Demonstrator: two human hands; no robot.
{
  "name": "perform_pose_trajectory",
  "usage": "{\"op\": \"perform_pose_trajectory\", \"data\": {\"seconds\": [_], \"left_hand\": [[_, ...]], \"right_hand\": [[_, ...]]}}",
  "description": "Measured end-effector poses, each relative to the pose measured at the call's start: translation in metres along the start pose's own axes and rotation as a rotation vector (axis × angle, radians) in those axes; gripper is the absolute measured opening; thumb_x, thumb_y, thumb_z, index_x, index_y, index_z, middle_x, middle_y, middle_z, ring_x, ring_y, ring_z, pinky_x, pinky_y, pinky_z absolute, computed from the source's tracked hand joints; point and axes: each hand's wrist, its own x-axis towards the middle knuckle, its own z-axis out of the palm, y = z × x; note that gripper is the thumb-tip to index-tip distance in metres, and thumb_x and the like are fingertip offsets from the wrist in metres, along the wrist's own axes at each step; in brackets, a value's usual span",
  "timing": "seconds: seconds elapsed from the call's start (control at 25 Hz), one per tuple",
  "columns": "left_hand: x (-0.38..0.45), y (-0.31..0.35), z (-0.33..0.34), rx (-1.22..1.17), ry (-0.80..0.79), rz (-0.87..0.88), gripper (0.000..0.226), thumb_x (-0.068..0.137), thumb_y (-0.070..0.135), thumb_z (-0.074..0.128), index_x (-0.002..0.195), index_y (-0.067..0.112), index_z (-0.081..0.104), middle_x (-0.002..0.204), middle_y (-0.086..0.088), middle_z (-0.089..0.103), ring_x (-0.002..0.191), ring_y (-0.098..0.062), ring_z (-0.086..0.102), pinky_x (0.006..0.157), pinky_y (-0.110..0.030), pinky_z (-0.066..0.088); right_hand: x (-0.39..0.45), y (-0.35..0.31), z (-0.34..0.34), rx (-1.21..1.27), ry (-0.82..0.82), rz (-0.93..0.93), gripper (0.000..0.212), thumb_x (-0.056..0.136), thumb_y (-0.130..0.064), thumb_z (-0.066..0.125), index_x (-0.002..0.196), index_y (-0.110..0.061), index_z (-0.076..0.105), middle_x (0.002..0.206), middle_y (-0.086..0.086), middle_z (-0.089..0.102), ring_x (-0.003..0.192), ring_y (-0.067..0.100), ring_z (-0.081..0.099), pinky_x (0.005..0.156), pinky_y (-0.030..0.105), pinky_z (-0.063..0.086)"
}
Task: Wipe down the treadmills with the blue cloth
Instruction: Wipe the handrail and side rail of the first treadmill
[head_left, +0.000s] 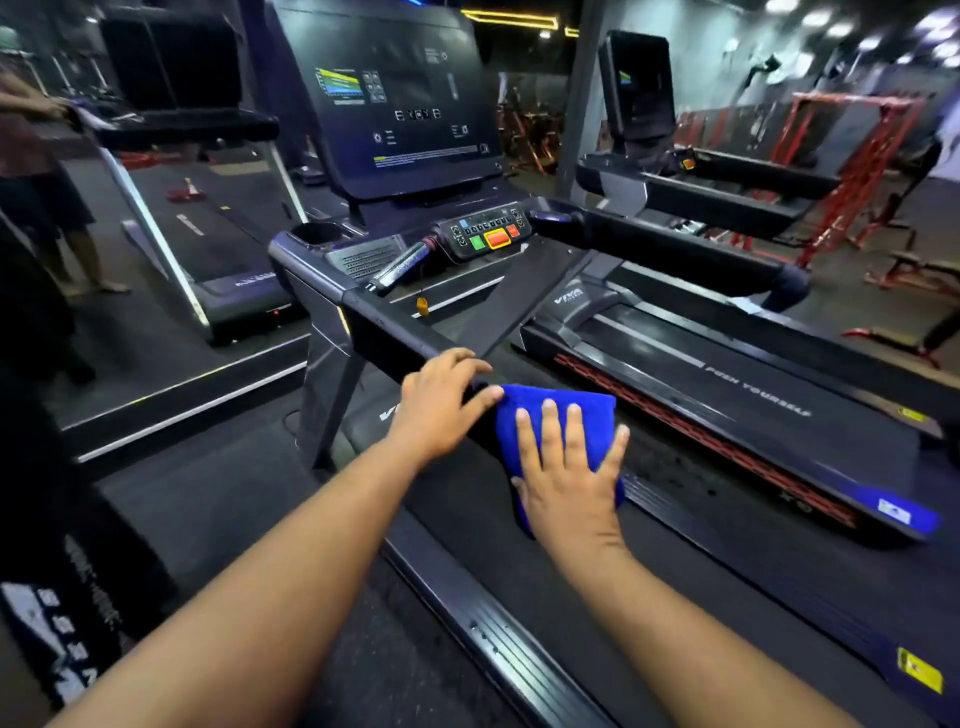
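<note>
The right hand (569, 467) covers much of the cloth (550, 410). The console (395, 98) text is too blurred to read. The belt (753, 561) runs off the frame's right edge.

left hand (441, 397): fingers curled | right hand (566, 467): fingers straight, spread
</note>
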Motion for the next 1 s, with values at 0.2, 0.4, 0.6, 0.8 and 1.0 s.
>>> {"op": "perform_pose_trajectory", "data": {"seconds": [0.2, 0.4, 0.6, 0.8, 1.0], "left_hand": [[0.025, -0.076, -0.009, 0.159, -0.179, 0.041, 0.072, 0.092, 0.064, 0.019, 0.153, 0.028, 0.032, 0.163, 0.005, 0.026, 0.150, -0.014, 0.020, 0.119, -0.059, 0.010], [0.024, -0.114, -0.012, 0.269, -0.258, 0.281, 0.078, 0.091, 0.069, 0.016, 0.158, 0.028, 0.017, 0.166, 0.006, 0.012, 0.153, -0.011, 0.009, 0.118, -0.066, 0.002], [0.070, -0.154, -0.017, 0.266, -0.213, 0.465, 0.077, 0.095, 0.067, 0.021, 0.158, 0.024, 0.014, 0.166, 0.005, 0.014, 0.152, -0.011, 0.013, 0.116, -0.068, 0.003], [0.095, -0.205, -0.018, 0.308, -0.192, 0.722, 0.078, 0.096, 0.071, 0.017, 0.158, 0.022, 0.019, 0.164, 0.003, 0.020, 0.152, -0.013, 0.016, 0.114, -0.072, 0.009], [0.143, -0.211, -0.026, 0.357, -0.297, 0.969, 0.087, 0.094, 0.075, 0.012, 0.158, 0.017, 0.020, 0.164, 0.000, 0.021, 0.150, -0.015, 0.021, 0.111, -0.075, 0.009]], "right_hand": [[0.102, -0.035, -0.014, -0.053, -0.133, -0.084, 0.083, 0.094, -0.049, 0.054, 0.157, -0.022, 0.008, 0.156, 0.021, 0.027, 0.126, 0.042, 0.042, 0.092, 0.058, 0.042], [0.060, 0.004, -0.026, -0.051, -0.094, -0.063, 0.090, 0.085, -0.061, 0.058, 0.156, -0.035, 0.009, 0.156, 0.014, 0.032, 0.122, 0.037, 0.047, 0.083, 0.046, 0.043], [0.150, -0.054, -0.014, 0.017, -0.300, 0.037, 0.090, 0.086, -0.069, 0.048, 0.155, -0.036, -0.001, 0.149, 0.010, 0.033, 0.117, 0.034, 0.049, 0.082, 0.047, 0.045], [0.124, -0.051, -0.024, -0.110, -0.181, 0.138, 0.087, 0.082, -0.076, 0.045, 0.154, -0.039, 0.012, 0.146, 0.005, 0.043, 0.115, 0.028, 0.052, 0.091, 0.049, 0.041], [0.163, -0.089, -0.010, -0.180, -0.266, 0.372, 0.093, 0.078, -0.086, 0.033, 0.153, -0.030, 0.028, 0.151, 0.010, 0.043, 0.140, 0.031, 0.039, 0.107, 0.075, 0.011]]}}
